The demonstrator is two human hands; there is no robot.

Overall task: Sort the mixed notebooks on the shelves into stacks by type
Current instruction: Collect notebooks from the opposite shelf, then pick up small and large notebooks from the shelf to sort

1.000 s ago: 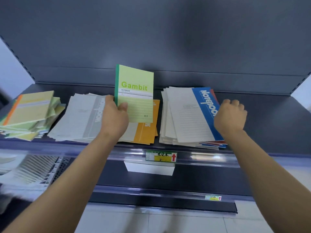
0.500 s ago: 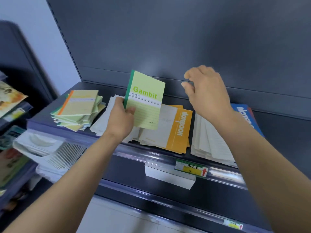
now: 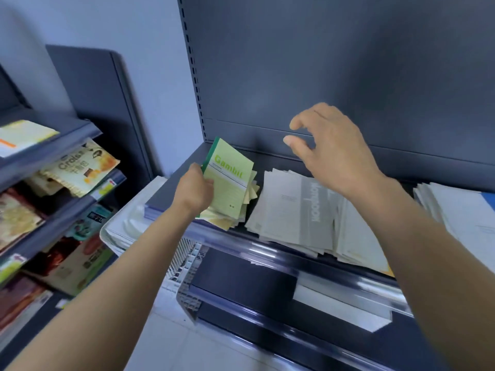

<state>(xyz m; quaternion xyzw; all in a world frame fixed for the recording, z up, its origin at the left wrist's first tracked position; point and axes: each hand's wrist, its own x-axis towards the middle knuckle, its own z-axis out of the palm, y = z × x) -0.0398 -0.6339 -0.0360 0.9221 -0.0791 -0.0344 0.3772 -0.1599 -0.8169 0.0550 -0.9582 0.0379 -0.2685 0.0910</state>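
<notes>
Head view, shelf: a dark grey shelf (image 3: pixel 167 192) is being seen from above, backed by a dark grey panel (image 3: pixel 321 62), with a pale wall (image 3: pixel 107 28) showing to its left.
Floor: pale tiles (image 3: pixel 166 344) are being shown below the shelf.
Neighbouring rack: a second rack (image 3: pixel 67 132) is being seen at far left, loaded with snack packets (image 3: pixel 80 167).
Front edge: the shelf is being closed off by a shiny clear rail (image 3: pixel 348 283), with a white tag holder (image 3: pixel 340 303) hanging under it.
Open room: bare shelf is being left free to the left of the green stack (image 3: pixel 227 223).
Grey stack: a fanned stack of grey notebooks (image 3: pixel 281 210) is lying just beside the green stack.
Right stack: another pale stack (image 3: pixel 455 210) is being cut off by the frame edge.
Left hand: the left hand (image 3: pixel 194 192) is pinching the Gambit notebook (image 3: pixel 230 183) at its green spine, thumb on the cover.
Notebook place: the Gambit notebook is being held tilted over the green stack; contact cannot be told.
Right hand: the right hand (image 3: pixel 340 153) is being held above the grey stack, fingers spread and loosely bent, gripping nothing.
Writing: "Gambit" is being read on the held cover and "Notebook" on the grey cover; the packet lettering is only partly legible.
</notes>
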